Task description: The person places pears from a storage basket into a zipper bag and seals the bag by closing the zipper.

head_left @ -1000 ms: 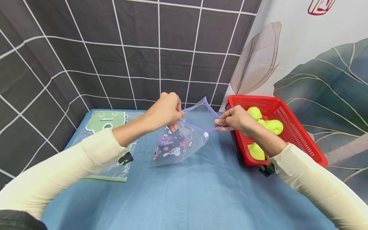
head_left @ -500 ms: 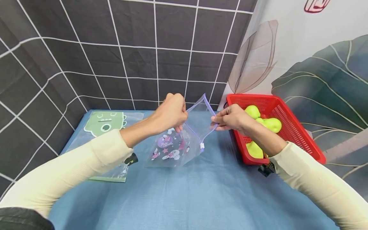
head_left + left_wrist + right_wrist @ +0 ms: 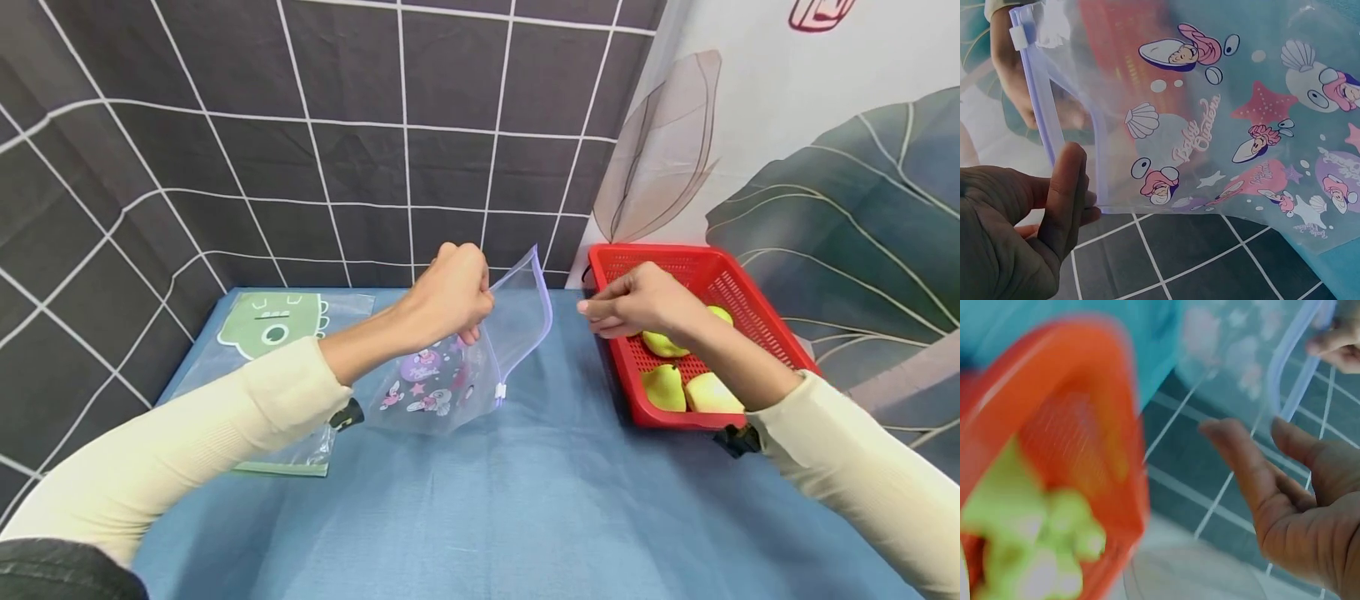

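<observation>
My left hand pinches the rim of a clear zip bag with a purple edge and printed pink and purple cartoons. In the left wrist view, thumb and fingers close on the bag's edge near its mouth. The bag hangs down to the left over the table, its mouth gaping to the right, with a white slider low on the purple strip. My right hand is off the bag, between it and a red basket. In the right wrist view its thumb and fingertips stand apart, holding nothing.
Several yellow-green pears lie in the basket, some hidden behind the right forearm. A second clear bag with a green cartoon lies flat at the left. A dark tiled backdrop rises behind the blue-covered table.
My right hand has let go of the bag's rim and moved right toward the basket. The bag's mouth has sprung into a rounder curve. The left hand keeps its hold, moved slightly right.
</observation>
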`<action>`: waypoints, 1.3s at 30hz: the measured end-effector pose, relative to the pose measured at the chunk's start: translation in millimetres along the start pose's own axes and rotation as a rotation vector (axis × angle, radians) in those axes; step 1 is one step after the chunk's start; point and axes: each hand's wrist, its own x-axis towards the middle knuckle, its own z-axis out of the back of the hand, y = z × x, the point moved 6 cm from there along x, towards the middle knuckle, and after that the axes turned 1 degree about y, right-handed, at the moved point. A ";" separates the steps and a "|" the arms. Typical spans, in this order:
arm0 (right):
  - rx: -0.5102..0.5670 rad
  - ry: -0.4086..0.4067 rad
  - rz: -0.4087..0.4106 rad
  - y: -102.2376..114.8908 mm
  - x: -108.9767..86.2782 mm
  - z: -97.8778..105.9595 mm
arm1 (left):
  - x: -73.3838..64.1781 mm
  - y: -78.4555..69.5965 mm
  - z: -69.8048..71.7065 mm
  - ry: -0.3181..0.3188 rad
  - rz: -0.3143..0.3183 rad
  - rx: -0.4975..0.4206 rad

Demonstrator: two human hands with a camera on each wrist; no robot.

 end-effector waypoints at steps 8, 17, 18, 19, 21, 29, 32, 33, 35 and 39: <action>-0.558 0.017 0.040 -36.8 -8.3 21.9 | -1.1 2.1 3.7 -0.068 -0.024 0.029; -0.558 0.107 0.046 -58.2 -8.2 24.3 | -0.3 3.0 6.1 -0.085 -0.020 0.054; -0.560 0.114 0.042 -59.5 -7.9 23.8 | 0.1 3.0 6.0 -0.085 -0.022 0.055; -0.566 0.121 0.041 -60.6 -7.8 23.2 | 0.6 3.0 6.1 -0.086 -0.025 0.054; -0.583 0.135 0.030 -63.4 -7.7 21.3 | 1.9 3.5 6.5 -0.089 -0.027 0.044; -0.611 0.219 0.000 -76.4 -6.5 11.2 | 6.6 6.2 7.3 -0.058 0.058 -0.034; -0.615 0.246 0.002 -79.0 -6.5 9.2 | 7.6 6.8 8.1 -0.061 0.080 -0.031; -0.609 0.251 -0.001 -80.0 -6.6 8.9 | 7.5 6.9 8.2 -0.062 0.086 -0.028; -0.594 0.258 -0.005 -81.6 -7.0 8.5 | 7.4 6.6 8.7 -0.066 0.090 -0.018; -0.572 0.247 0.009 -81.6 -8.2 9.5 | 7.7 6.1 8.9 -0.078 0.071 0.000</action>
